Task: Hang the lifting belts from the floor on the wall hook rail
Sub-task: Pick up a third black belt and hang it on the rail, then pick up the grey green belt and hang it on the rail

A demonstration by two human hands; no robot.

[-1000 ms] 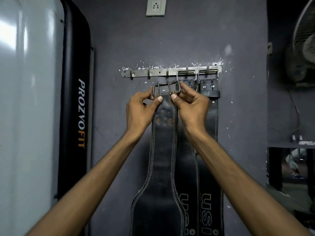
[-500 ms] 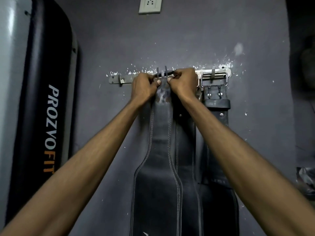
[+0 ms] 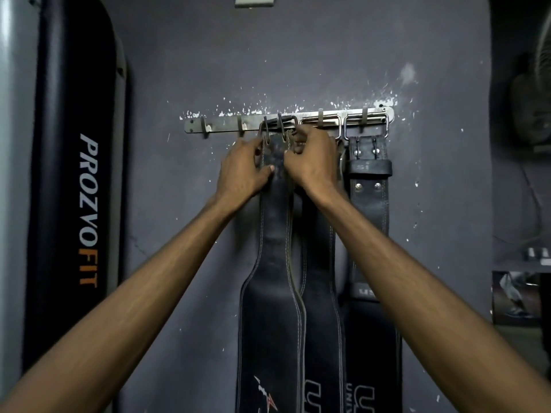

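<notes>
Pinches the belt (image 3: 275,234) just under its buckle (image 3: 266,135) with left hand (image 3: 241,171) and right hand (image 3: 313,162), both curled on the strap, at a middle hook (image 3: 280,120) of the rail (image 3: 220,127) beside two hung belts (image 3: 369,204); likely heavy, stiff leather, best gripped at the buckle.

Bare left forearm (image 3: 143,281) and right forearm (image 3: 411,269), bare left hand (image 3: 241,171) and right hand (image 3: 313,165), short-trimmed nails on the fingers (image 3: 266,170).

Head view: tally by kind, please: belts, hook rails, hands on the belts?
Black leather lifting belts: 3
Steel wall hook rail: 1
Hands gripping the leftmost belt, left hand and right hand: 2
Total: 6
</notes>
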